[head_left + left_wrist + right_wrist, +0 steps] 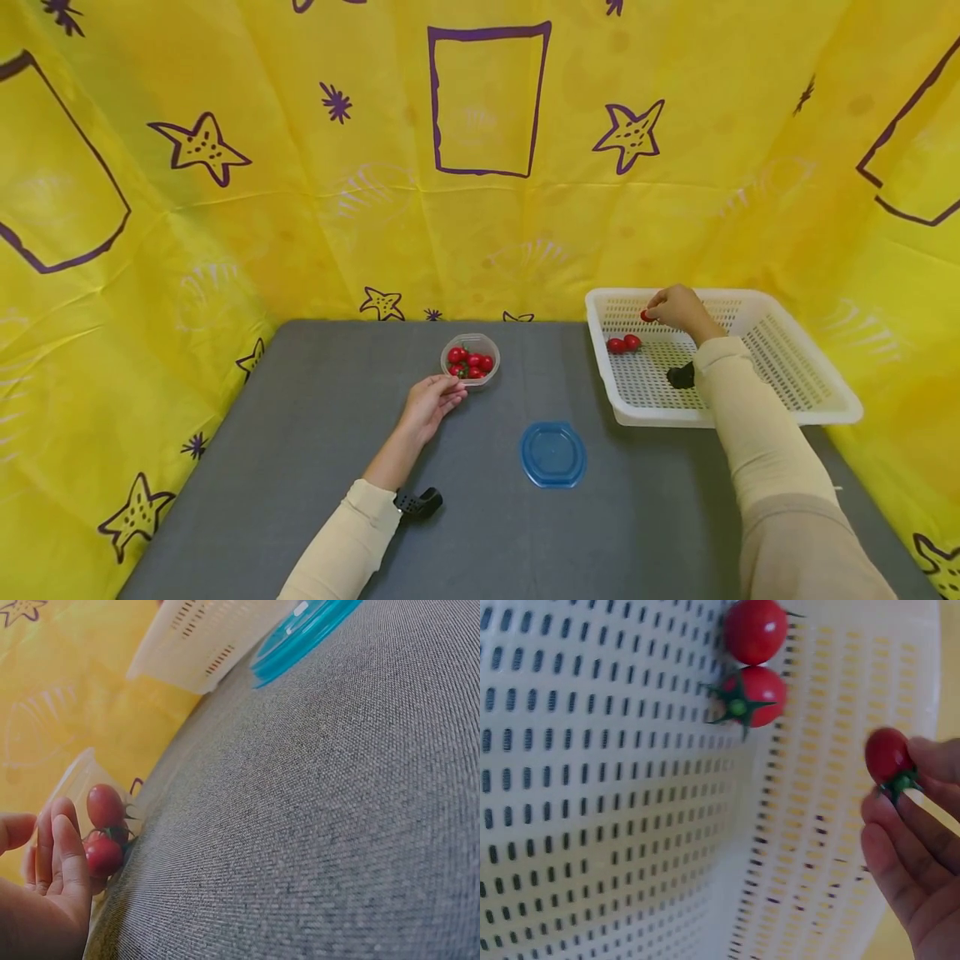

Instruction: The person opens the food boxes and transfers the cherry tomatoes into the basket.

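Note:
Several red cherry tomatoes (474, 360) fill a small clear plastic container (491, 377) on the grey table. My left hand (431, 406) holds this container at its near left rim, the thumb at the edge and the fingers along the outer wall. Over the white basket, my right hand (681, 310) pinches one cherry tomato (889, 756) by its green stem end between thumb and fingertips. Below it, two more cherry tomatoes (755, 631) lie together on the floor of the basket (648, 408), near its left wall.
A blue lid (553, 455) lies flat on the grey table (330, 433), between the container and the basket. Each wrist wears a black band (420, 503). Yellow patterned cloth (480, 225) hangs behind the table and along both sides.

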A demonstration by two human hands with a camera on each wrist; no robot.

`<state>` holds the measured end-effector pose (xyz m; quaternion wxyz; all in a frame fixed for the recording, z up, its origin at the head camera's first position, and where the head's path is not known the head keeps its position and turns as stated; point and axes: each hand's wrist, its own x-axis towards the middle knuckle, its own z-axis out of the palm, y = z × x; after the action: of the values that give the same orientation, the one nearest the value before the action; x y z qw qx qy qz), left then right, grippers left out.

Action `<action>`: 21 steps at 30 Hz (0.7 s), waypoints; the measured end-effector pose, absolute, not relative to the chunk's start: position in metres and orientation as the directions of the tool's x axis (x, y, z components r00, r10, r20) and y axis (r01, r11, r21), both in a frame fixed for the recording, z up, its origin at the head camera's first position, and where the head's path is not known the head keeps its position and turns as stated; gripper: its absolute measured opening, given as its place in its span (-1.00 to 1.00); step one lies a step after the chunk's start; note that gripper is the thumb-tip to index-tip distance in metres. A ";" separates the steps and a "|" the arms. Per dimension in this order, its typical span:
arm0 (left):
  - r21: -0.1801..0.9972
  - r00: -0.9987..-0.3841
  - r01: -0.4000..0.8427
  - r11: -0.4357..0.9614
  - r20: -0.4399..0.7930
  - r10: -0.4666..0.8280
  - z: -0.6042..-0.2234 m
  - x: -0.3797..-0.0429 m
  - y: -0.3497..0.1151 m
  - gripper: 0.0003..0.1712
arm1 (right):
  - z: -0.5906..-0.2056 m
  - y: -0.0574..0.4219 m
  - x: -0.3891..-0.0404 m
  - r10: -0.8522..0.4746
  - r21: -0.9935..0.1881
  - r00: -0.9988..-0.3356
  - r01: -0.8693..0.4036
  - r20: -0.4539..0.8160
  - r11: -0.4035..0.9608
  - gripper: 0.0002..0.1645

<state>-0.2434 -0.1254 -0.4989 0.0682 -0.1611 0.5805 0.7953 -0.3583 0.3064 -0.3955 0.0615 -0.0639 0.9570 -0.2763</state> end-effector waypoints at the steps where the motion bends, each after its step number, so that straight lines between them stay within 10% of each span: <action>1: 0.904 -0.940 -0.294 -0.311 -0.333 -0.079 -0.499 -0.243 -0.125 -0.86 | -0.398 0.308 -0.358 -0.152 -0.524 -0.986 -0.092 -0.072 0.847 -0.68; 21: 0.898 -0.942 -0.289 -0.333 -0.328 -0.066 -0.499 -0.243 -0.125 -0.91 | -0.429 0.314 -0.362 -0.143 -0.450 -0.984 -0.082 -0.103 0.889 -0.78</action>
<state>-0.2428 -0.1246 -0.4985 0.0696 -0.1549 0.5735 0.8014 -0.3619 0.3142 -0.4290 0.0670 -0.0582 0.9695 -0.2283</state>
